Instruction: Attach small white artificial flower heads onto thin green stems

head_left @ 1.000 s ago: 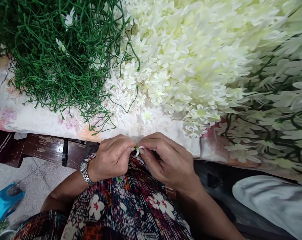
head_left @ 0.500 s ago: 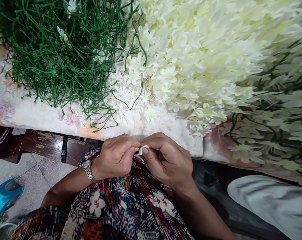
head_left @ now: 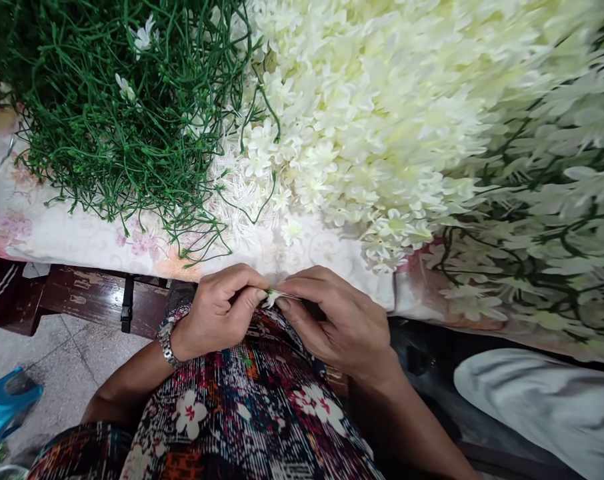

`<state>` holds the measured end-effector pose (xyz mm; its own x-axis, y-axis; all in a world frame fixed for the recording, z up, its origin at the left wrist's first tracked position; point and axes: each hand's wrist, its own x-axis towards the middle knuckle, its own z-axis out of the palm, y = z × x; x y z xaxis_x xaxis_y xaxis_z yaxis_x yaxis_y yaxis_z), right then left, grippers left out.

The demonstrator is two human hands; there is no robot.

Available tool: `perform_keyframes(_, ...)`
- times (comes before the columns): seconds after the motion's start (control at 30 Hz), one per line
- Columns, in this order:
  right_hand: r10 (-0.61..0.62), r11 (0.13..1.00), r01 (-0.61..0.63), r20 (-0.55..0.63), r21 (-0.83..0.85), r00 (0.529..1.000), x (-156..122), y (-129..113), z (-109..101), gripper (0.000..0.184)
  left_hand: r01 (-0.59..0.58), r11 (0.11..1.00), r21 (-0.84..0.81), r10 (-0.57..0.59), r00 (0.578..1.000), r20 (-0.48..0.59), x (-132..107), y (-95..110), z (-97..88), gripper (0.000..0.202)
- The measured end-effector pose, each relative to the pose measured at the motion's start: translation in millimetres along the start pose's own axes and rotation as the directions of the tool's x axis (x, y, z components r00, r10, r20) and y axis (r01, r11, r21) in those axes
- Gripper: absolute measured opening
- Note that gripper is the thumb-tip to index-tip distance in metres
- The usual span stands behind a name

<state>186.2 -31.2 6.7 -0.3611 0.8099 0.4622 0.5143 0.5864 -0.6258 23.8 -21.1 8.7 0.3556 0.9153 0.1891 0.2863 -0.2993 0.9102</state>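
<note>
Between my fingertips, close to the table's front edge, is a small white artificial flower (head_left: pixel 271 300) with a bit of green at its base. My left hand (head_left: pixel 225 310), wearing a metal watch, pinches the green end between thumb and forefinger. From the other side, my right hand (head_left: pixel 339 320) pinches the white petals, its thumb below and forefinger above. Fingers hide much of the flower. Beyond my hands lie a heap of green plastic stems (head_left: pixel 127 120) on the left and a large pile of cream-white artificial flowers (head_left: pixel 382 127) on the right.
A floral tablecloth (head_left: pixel 327 257) covers the table, with a bundle of thin white strands (head_left: pixel 239 190) between the heaps. Flowers on green stems (head_left: pixel 542 267) lie at the right. A blue plastic stool (head_left: pixel 7 407) stands on the floor at left; pale grey fabric (head_left: pixel 537 400) shows at lower right.
My left hand has shifted slightly left and its thumb has moved back from the right hand's fingertips. The flower's petals now look drawn out rather than curled between the fingers.
</note>
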Motion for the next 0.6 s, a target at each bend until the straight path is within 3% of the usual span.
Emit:
perform_keyframes(0.13,-0.028,0.999,0.028,0.002,-0.028,1.0,2.1,-1.4,-2.4,0.018,-0.029,0.999,-0.014,0.029,1.0,-0.003,-0.5,-1.1,0.9,0.007)
perform_keyframes(0.37,-0.155,0.973,0.127,-0.138,-0.192,0.978,1.1,-1.4,4.2,0.023,-0.049,0.999,-0.024,0.046,0.994,-0.099,-2.6,0.4,5.1,0.009)
perform_keyframes(0.6,-0.148,0.984,0.131,-0.143,-0.123,0.979,-0.7,-0.4,6.1,0.023,-0.068,0.995,-0.066,0.059,0.989,-0.133,-3.1,-0.9,8.7,0.01)
